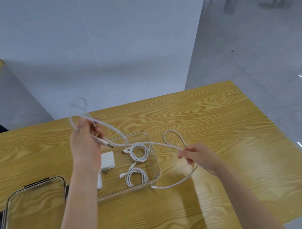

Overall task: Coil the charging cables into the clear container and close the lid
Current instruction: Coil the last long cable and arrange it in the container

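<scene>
— Head view: what are the fingers doing?

— The left hand (84, 138) is raised above the worktop, its fingers curled round several loops of a long white braided charging cable (150, 143); one plug end sticks out just below the palm. The right hand (196, 155) pinches the same cable further along, fingertips pressed together on it, low over the worktop.

— Where does the cable run from there?

— It stretches between the two hands, passing above the clear rectangular plastic container (153, 151). Beyond the right fingers it forms a loop, then trails on the wood-grain worktop (215, 114), its free end lying just beside the container's near right corner.

— And inside the container?

— Two coiled white cables (139, 151) and a white square charger block (107, 160), partly hidden by the left forearm. The clear lid with dark clasps (33, 202) lies off to the left, apart from the container.
</scene>
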### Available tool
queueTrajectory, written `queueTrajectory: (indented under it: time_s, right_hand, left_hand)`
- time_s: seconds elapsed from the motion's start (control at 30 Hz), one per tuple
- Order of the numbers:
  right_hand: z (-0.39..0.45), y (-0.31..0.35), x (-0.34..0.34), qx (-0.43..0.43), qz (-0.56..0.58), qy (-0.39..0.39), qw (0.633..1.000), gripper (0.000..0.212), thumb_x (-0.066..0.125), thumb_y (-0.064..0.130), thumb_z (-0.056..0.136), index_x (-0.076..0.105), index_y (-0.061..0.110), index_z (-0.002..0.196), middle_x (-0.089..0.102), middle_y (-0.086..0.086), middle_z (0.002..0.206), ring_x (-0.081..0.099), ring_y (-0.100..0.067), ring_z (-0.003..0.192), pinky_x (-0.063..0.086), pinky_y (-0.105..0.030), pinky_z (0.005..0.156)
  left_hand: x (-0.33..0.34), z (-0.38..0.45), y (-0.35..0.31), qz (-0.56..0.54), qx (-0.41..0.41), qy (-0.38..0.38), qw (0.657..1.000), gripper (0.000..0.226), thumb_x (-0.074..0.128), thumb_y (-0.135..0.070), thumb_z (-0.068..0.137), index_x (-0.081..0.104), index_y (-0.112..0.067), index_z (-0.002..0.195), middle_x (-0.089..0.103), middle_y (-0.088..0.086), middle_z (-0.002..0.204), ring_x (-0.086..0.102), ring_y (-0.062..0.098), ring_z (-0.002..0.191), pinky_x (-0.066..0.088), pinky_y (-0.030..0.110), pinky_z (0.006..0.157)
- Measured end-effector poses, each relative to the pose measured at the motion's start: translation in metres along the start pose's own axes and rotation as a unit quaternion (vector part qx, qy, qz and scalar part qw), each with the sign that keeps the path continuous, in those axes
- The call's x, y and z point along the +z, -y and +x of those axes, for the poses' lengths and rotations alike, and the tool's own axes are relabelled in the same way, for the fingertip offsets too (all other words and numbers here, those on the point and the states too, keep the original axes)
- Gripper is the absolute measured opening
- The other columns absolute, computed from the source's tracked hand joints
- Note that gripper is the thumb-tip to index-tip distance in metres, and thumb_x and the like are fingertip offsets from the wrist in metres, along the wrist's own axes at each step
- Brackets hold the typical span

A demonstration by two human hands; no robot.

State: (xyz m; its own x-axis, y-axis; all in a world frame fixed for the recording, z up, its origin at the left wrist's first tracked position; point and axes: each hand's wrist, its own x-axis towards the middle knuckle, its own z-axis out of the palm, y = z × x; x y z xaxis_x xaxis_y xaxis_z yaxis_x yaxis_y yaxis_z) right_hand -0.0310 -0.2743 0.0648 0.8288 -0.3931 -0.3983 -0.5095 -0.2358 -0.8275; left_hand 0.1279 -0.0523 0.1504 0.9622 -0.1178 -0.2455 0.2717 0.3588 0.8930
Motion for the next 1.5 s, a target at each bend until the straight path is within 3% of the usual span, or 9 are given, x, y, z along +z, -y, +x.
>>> queueTrajectory:
  time_s: [0.1, 0.27, 0.43, 0.57, 0.93, 1.07, 1.23, 1.37, 1.5]
  right_hand:
    - [0.003, 0.015, 0.006, -0.024, -0.008, -0.104, 0.994, 0.034, 0.061, 0.034, 0.088, 0.071, 0.006, 0.072, 0.042, 0.000, 0.050, 0.037, -0.013, 0.050, 0.030, -0.029, 0.057]
    - [0.004, 0.053, 0.023, -0.105, -0.106, -0.158, 0.976, 0.031, 0.046, 0.021, 0.097, 0.064, -0.001, 0.085, 0.053, -0.005, 0.060, 0.044, -0.016, 0.057, 0.034, -0.036, 0.060]
    - [-0.015, 0.071, 0.041, -0.170, -0.025, -0.116, 0.978, 0.003, 0.053, 0.022, 0.094, 0.053, 0.021, 0.092, 0.066, 0.006, 0.073, 0.063, -0.011, 0.067, 0.047, -0.025, 0.063]
    - [-0.015, 0.069, 0.035, -0.172, -0.018, -0.032, 0.984, 0.022, 0.059, 0.016, 0.091, 0.048, 0.029, 0.078, 0.069, 0.007, 0.088, 0.063, -0.014, 0.068, 0.048, -0.025, 0.059]
    - [-0.007, 0.022, 0.001, -0.076, -0.267, -0.067, 0.958, 0.011, 0.060, 0.025, 0.088, 0.067, 0.019, 0.083, 0.057, 0.010, 0.065, 0.057, -0.018, 0.072, 0.041, -0.030, 0.067]
    - [0.001, 0.023, -0.007, -0.042, -0.372, -0.078, 0.924, 0.018, 0.057, 0.036, 0.088, 0.070, 0.026, 0.083, 0.057, 0.010, 0.071, 0.051, -0.017, 0.093, 0.033, -0.034, 0.092]
    - [0.002, 0.010, -0.014, 0.010, -0.491, -0.124, 0.862, 0.025, 0.045, 0.023, 0.092, 0.069, 0.023, 0.093, 0.065, 0.003, 0.096, 0.051, -0.019, 0.112, 0.027, -0.034, 0.086]
    - [0.000, 0.008, -0.016, -0.011, -0.359, -0.174, 0.917, 0.024, 0.044, 0.018, 0.094, 0.064, 0.017, 0.080, 0.070, -0.005, 0.082, 0.061, -0.026, 0.088, 0.032, -0.034, 0.092]
    - [0.000, 0.033, -0.010, -0.032, -0.283, -0.183, 0.941, 0.037, 0.037, 0.036, 0.099, 0.060, 0.011, 0.082, 0.064, -0.008, 0.072, 0.058, -0.030, 0.072, 0.039, -0.033, 0.060]
  left_hand:
    - [0.004, -0.010, 0.026, 0.193, -0.021, 0.071, 0.978, 0.036, 0.037, -0.020, 0.099, 0.060, -0.012, 0.073, 0.057, 0.000, 0.064, 0.038, 0.013, 0.054, 0.034, 0.026, 0.056]
    - [0.028, -0.038, 0.067, 0.237, -0.116, 0.190, 0.946, 0.036, 0.037, -0.022, 0.100, 0.059, -0.009, 0.074, 0.051, -0.005, 0.054, 0.041, 0.010, 0.052, 0.035, 0.020, 0.053]
    - [0.052, -0.055, 0.082, 0.102, -0.151, 0.160, 0.970, 0.030, 0.038, -0.020, 0.100, 0.058, -0.012, 0.078, 0.058, 0.003, 0.075, 0.053, 0.014, 0.069, 0.043, 0.025, 0.062]
    - [0.055, -0.052, 0.075, -0.001, -0.185, 0.108, 0.977, 0.030, 0.041, -0.018, 0.098, 0.057, -0.012, 0.073, 0.061, 0.000, 0.065, 0.056, 0.013, 0.062, 0.045, 0.024, 0.058]
    - [0.022, -0.021, -0.003, -0.182, -0.058, 0.059, 0.980, 0.022, 0.041, -0.015, 0.097, 0.056, -0.010, 0.083, 0.056, -0.001, 0.068, 0.054, 0.011, 0.065, 0.048, 0.031, 0.091]
    - [0.012, -0.021, -0.009, -0.183, -0.009, 0.078, 0.980, 0.031, 0.034, -0.015, 0.099, 0.051, -0.014, 0.073, 0.050, -0.003, 0.061, 0.051, 0.012, 0.054, 0.054, 0.027, 0.067]
    - [-0.006, -0.010, -0.022, -0.224, 0.044, 0.071, 0.971, 0.037, 0.033, -0.013, 0.098, 0.053, -0.017, 0.067, 0.049, -0.005, 0.062, 0.042, 0.008, 0.051, 0.040, 0.019, 0.055]
    - [-0.004, -0.010, -0.022, -0.093, 0.080, 0.037, 0.992, 0.032, 0.033, -0.013, 0.099, 0.049, -0.017, 0.072, 0.049, -0.009, 0.059, 0.038, 0.006, 0.048, 0.035, 0.017, 0.050]
    - [0.014, -0.031, 0.005, 0.201, 0.033, 0.071, 0.977, 0.030, 0.038, -0.025, 0.099, 0.052, -0.013, 0.075, 0.048, -0.008, 0.055, 0.040, 0.003, 0.044, 0.036, 0.013, 0.043]
